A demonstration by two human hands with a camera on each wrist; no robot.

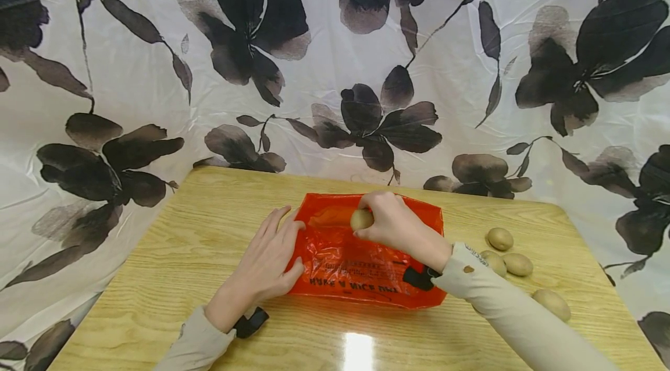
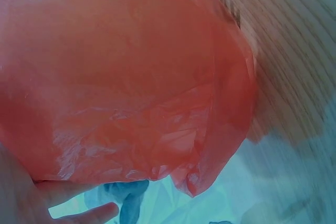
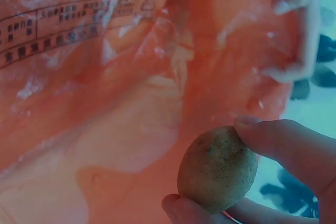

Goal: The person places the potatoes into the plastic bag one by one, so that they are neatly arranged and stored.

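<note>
A red plastic bag (image 1: 345,254) with dark printed lettering lies on the table, its mouth spread wide. My right hand (image 1: 389,221) is over the bag's mouth and pinches a small potato (image 1: 362,220) between thumb and fingers. From the right wrist, the potato (image 3: 218,169) shows brown, speckled skin, with the bag's inside behind it. At the bag's left edge, my left hand (image 1: 269,257) holds the rim, fingertips bent over it. In the left wrist view the bag (image 2: 126,77) covers part of that hand's fingers (image 2: 89,214).
Several potatoes (image 1: 518,264) lie on the right of the wooden table (image 1: 209,225), some partly behind the right sleeve (image 1: 502,307). A white cloth with dark flowers (image 1: 324,68) hangs behind the table. Black straps (image 1: 251,323) circle the wrists.
</note>
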